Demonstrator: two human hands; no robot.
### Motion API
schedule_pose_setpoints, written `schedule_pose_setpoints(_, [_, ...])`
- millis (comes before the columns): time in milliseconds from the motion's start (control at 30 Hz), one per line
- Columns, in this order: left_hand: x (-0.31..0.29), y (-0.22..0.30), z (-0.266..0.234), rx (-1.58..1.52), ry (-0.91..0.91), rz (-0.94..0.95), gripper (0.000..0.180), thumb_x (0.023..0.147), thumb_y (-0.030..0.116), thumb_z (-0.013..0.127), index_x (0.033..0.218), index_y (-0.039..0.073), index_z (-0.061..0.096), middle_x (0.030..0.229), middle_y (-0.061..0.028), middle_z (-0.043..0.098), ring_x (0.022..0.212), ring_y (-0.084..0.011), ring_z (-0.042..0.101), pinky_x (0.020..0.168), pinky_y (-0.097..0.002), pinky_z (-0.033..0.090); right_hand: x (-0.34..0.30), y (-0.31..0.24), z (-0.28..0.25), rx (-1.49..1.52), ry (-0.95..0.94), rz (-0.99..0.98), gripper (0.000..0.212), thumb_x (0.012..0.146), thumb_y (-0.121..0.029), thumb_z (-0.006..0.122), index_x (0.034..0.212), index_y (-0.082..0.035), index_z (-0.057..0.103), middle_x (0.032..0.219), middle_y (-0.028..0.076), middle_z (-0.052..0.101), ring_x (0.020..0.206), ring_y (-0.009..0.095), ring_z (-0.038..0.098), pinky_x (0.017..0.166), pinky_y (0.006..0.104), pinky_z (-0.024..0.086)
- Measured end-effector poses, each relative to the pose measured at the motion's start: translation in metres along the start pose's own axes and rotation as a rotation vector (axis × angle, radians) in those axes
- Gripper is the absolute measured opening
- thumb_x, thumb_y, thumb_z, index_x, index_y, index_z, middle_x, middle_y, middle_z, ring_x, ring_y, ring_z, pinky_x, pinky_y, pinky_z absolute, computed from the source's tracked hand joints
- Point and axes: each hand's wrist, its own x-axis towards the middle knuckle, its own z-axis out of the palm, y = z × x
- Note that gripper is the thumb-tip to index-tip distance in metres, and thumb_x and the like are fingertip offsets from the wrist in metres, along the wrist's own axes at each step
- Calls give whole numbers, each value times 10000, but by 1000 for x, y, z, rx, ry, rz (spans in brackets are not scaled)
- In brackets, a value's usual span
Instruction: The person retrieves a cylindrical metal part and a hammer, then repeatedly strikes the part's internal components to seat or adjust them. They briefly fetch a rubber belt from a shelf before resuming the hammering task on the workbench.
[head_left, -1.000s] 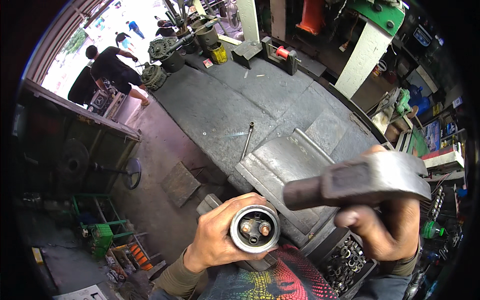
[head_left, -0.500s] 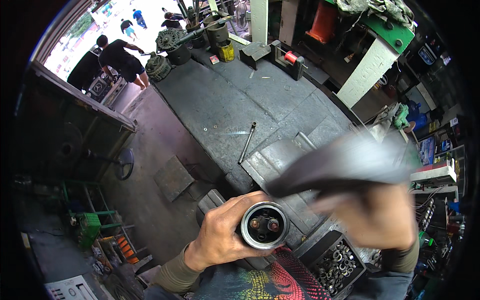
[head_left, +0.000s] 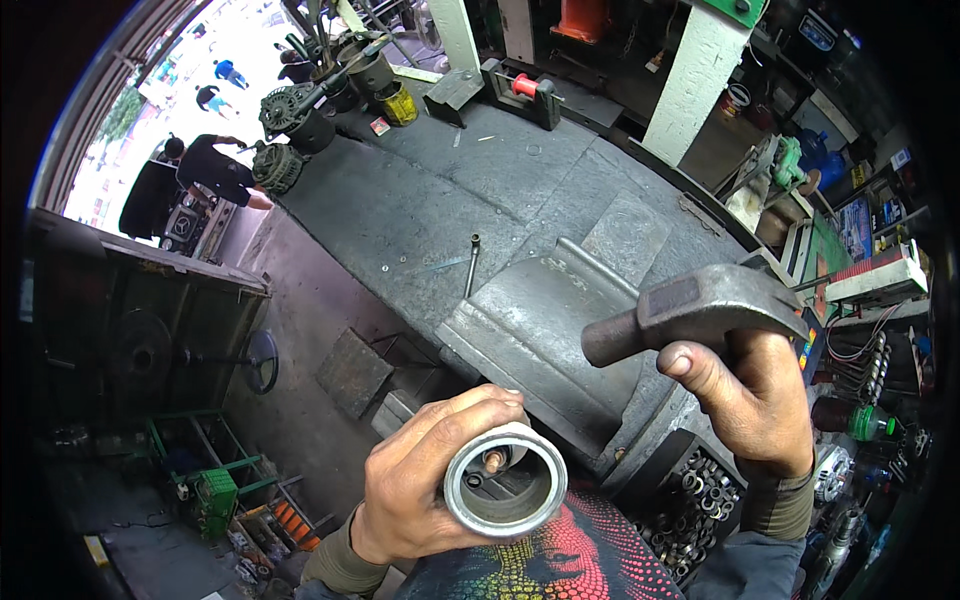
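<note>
Metal cylindrical housing (head_left: 505, 480) clenched in left hand (head_left: 415, 490), open end turned up toward camera, inner parts visible, held low at centre above colourful printed shirt (head_left: 560, 560). Steel hammer (head_left: 695, 310) grasped in right hand (head_left: 755, 400), head raised, just right of and above housing, not touching it. Grey metal worktop (head_left: 420, 210) beyond, loose rod (head_left: 472, 265) lying on it. Crate of small round parts (head_left: 700, 495) beneath right wrist.
</note>
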Motion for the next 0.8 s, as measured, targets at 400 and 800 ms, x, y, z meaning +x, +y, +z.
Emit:
schedule_pose_setpoints(400, [-6,-11,-6,16,-29,-69,760,620,252,1023,1237,-38,686,1217,-194,735,1151,-333,729,1000,-418,583,-17,11,6,-72,-43,-95,397,960,-304,784,1158,32,708,1067,120,714,1013,243,672,922,377,519])
schedule_pose_setpoints(800, [-5,-25,-11,-70,-44,-25,694,612,237,1012,1193,-3,717,1161,-157,757,1038,-286,766,931,-388,600,-18,-28,29,-445,-125,-491,308,882,-179,857,1101,-6,728,991,105,686,804,218,684,724,368,549])
